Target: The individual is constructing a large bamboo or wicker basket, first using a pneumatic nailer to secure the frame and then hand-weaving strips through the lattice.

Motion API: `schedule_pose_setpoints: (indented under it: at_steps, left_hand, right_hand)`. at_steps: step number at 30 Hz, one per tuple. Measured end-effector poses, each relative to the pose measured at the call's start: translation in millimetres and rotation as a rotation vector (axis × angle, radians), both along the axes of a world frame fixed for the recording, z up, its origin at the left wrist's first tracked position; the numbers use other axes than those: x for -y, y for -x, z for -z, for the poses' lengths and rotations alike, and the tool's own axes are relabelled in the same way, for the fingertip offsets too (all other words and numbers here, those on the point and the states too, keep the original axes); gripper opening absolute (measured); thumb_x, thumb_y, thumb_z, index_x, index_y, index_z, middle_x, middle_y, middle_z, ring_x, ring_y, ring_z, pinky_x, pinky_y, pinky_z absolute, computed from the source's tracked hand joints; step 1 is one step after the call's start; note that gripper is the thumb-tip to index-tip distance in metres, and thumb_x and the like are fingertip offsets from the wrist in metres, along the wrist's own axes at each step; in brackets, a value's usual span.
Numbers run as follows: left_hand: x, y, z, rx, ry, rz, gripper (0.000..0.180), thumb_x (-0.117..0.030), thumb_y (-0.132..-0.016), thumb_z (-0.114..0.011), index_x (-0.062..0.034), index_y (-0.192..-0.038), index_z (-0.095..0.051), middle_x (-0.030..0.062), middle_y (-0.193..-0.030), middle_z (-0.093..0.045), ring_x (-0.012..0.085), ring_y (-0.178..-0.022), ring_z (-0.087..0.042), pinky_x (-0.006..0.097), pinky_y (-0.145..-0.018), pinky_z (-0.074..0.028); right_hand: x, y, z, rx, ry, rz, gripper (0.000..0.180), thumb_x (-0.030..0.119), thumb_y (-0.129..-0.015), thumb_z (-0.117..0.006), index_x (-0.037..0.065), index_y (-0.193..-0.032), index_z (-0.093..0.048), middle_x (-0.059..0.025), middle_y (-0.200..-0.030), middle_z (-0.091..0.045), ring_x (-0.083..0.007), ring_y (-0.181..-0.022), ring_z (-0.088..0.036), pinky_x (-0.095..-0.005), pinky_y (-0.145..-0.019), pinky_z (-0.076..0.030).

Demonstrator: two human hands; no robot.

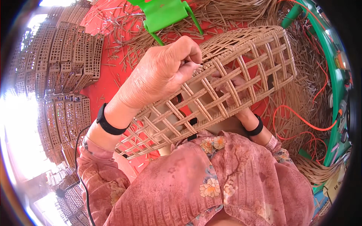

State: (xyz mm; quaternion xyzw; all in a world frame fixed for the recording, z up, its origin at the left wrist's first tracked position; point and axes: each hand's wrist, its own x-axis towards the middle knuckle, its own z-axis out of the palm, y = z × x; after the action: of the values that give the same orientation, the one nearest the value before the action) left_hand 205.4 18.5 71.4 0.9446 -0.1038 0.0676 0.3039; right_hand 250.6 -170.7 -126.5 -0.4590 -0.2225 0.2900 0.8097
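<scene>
A brown open-weave basket (pixel 260 71) lies tilted on its side across my lap, its lattice wall facing me. My left hand (pixel 162 71) is closed in a pinch at the basket's upper braided edge. Whether a loose strip is also between thumb and forefinger is hidden. Behind the lattice, inside the basket, my right hand (pixel 235 88) shows in part through the gaps. Its fingers look curled against the inner side of the weave, though the strands cover much of them. Both wrists wear black bands.
Stacked woven baskets (pixel 56 60) stand at the left. A small green chair (pixel 164 15) is beyond the basket, on a red floor (pixel 124 81) strewn with strips. Loose brown strips (pixel 294 79) pile at the right, crossed by an orange hose (pixel 301 122), beside a green frame (pixel 336 83).
</scene>
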Motion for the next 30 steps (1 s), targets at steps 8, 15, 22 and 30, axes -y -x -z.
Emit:
schedule_pose_setpoints:
  at_steps: [8,15,22,30]
  left_hand:
    - [12.0,-1.1,-1.2,-0.092,0.034,0.016,0.016,-0.002,-0.083,-0.067,-0.0043,-0.092,-0.054,0.0040,-0.074,-0.060,0.0110,-0.062,-0.059,0.026,-0.058,-0.047]
    - [23.0,3.0,2.5,-0.155,0.073,-0.104,0.017,-0.001,-0.082,-0.065,-0.0040,-0.094,-0.053,0.0078,-0.076,-0.059,0.0167,-0.063,-0.060,0.029,-0.059,-0.048]
    - [28.1,3.0,6.9,-0.052,-0.066,0.061,0.018,-0.002,-0.086,-0.059,-0.0032,-0.102,-0.051,0.0157,-0.085,-0.059,0.0354,-0.075,-0.062,0.039,-0.064,-0.049]
    - [12.0,-6.4,-2.3,-0.444,0.496,-0.096,0.021,0.000,-0.088,-0.053,-0.0052,-0.109,-0.053,-0.0003,-0.089,-0.055,0.0053,-0.066,-0.055,0.024,-0.059,-0.045]
  right_hand:
    - [-9.4,0.5,1.6,0.017,0.043,0.028,0.046,0.032,-0.094,-0.063,-0.003,-0.123,-0.059,0.0004,-0.091,-0.060,-0.0050,-0.080,-0.054,-0.0203,-0.071,-0.046]
    - [-8.4,2.3,-0.3,0.092,0.059,0.077,0.045,0.035,-0.094,-0.062,-0.002,-0.121,-0.061,0.0017,-0.086,-0.059,-0.0048,-0.074,-0.052,-0.0201,-0.066,-0.044]
    - [-14.5,5.7,-1.0,-0.064,-0.019,0.051,0.044,0.029,-0.091,-0.067,0.000,-0.123,-0.059,0.0002,-0.087,-0.061,-0.0064,-0.072,-0.054,-0.0214,-0.064,-0.046]
    - [-7.3,5.0,-23.4,-0.259,-0.052,-0.020,0.036,0.020,-0.088,-0.071,-0.001,-0.116,-0.061,-0.0031,-0.092,-0.065,-0.0092,-0.073,-0.060,-0.0227,-0.063,-0.049]
